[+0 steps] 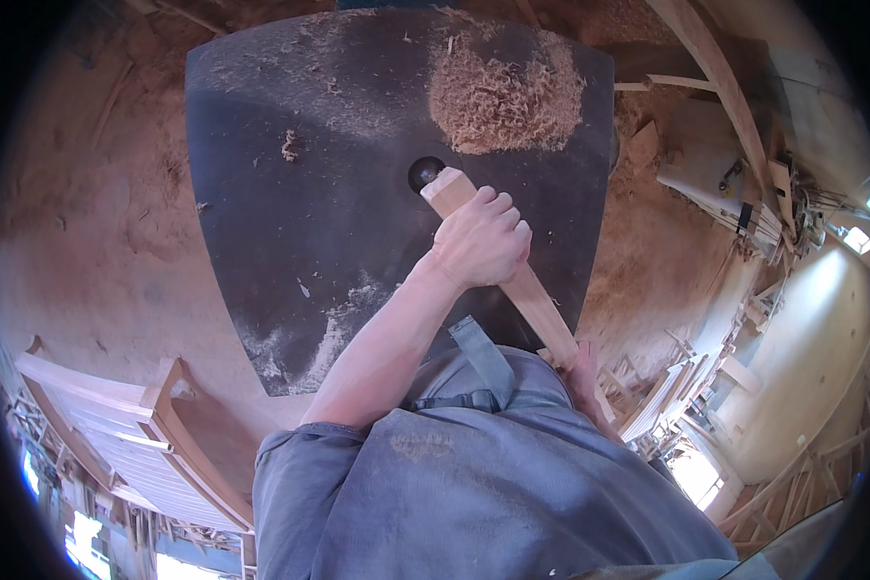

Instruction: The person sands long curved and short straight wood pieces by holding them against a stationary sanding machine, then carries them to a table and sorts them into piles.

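Note:
A long, squared piece of pale wood (543, 311) slants over a dark, flat machine table (309, 208). My left hand (486, 237) is closed round it near its far end, knuckles up. That far end touches or overlaps a round black cutter head or knob (421, 174) in the middle of the table; I cannot tell which. Close to my waist, my right hand (582, 375) is at the wood's near end, its fingers partly in view and seemingly wrapped round it. My apron hides part of the right forearm.
A heap of wood shavings (507, 92) lies on the table's far right, with pale dust (333, 338) at the near left. To the left stands a slatted wooden frame (116, 425). Curved timber (720, 72) and stacked wooden parts (672, 391) are on the right.

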The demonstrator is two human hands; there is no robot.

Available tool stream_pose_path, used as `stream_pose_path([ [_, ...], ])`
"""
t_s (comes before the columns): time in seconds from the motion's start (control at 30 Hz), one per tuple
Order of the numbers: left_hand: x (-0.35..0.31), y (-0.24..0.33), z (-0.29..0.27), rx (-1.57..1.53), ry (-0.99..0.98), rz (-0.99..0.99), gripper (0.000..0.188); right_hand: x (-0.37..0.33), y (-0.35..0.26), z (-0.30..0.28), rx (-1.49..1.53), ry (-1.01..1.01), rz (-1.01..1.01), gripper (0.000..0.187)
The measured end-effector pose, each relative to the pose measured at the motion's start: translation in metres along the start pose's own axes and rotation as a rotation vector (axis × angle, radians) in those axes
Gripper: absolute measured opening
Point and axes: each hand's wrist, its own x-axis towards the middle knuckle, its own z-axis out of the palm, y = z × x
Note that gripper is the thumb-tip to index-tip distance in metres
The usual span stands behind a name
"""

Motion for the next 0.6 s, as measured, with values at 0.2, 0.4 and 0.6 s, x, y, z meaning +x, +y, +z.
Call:
stream_pose_path([
  [0.2,-0.011,0.004,-0.002,0.033,0.034,-0.026,0.02,0.003,-0.009,-0.006,0.116,-0.071,0.057,0.04],
  [0.4,-0.024,0.01,-0.016,0.002,0.024,-0.012,0.02,0.006,-0.011,-0.019,-0.107,-0.122,-0.109,0.04],
  [0.6,-0.025,0.023,-0.006,-0.083,0.192,0.173,0.021,0.032,0.021,-0.049,0.34,-0.587,0.398,0.056],
])
